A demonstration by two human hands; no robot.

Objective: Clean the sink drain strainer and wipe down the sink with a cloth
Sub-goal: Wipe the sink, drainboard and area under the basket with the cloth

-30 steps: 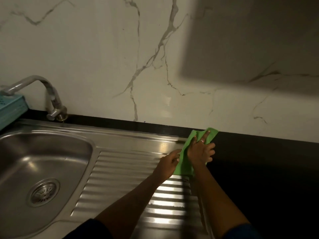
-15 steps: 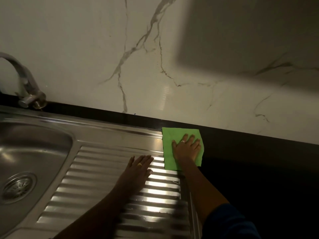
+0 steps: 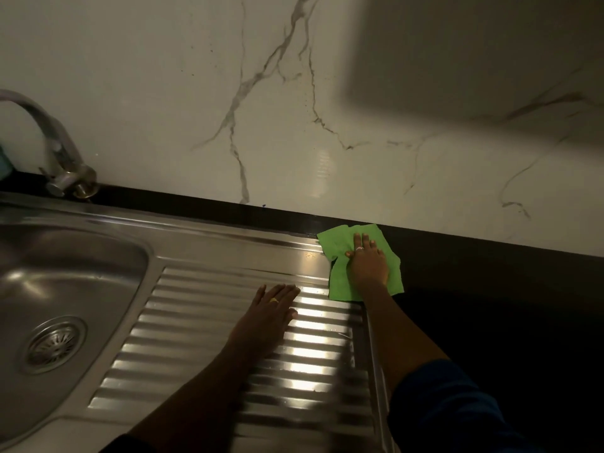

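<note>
Pressing flat: right hand (image 3: 367, 266) lies palm-down on the green cloth (image 3: 340, 282), fingers straight and slightly spread, not curled round the fabric. The cloth is spread at the far right corner of the steel sink, straddling the sink's right rim and the black table (image 3: 490, 305), its far edge just short of the marble wall (image 3: 163, 93).

Left hand (image 3: 268, 315): also flat, fingers straight and together, resting on the ribbed drainboard (image 3: 196, 322) and holding nothing. Reads as a brace, not a working hand.

Key relation: nearly all the steel lies left of and nearer than the cloth. The drainboard ribs run left to right, so a stroke along them goes from the cloth toward the bowl (image 3: 81, 273). The drain strainer (image 3: 54, 346) sits seated in the bowl floor, near left, well apart from both hands; the left hand is nearer to it.

Judgement: the wipe-down stands at the right-hand corner, with the ribs and bowl ahead. Whether the strainer is clean cannot be told at this size.

Tap (image 3: 55, 148) at far left, behind the bowl.

Writing and brands: none legible on the sink, tap or cloth. A ring shows on each hand, with no markings readable.
</note>
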